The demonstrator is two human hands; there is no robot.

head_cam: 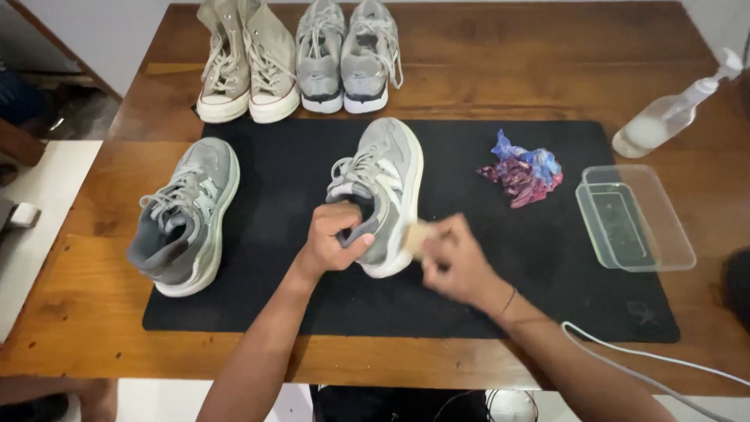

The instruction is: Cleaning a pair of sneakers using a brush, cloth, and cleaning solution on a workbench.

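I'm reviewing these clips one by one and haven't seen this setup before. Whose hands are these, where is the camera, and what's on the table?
There is no machine: a person wears a camera on the head, looking down at their own bare hands. The left hand grips the heel of a grey sneaker on a black mat. The right hand presses a small tan brush or block against its side. Nearby lie a second grey sneaker, two more pairs, a crumpled cloth, a clear plastic tray and a pump bottle.
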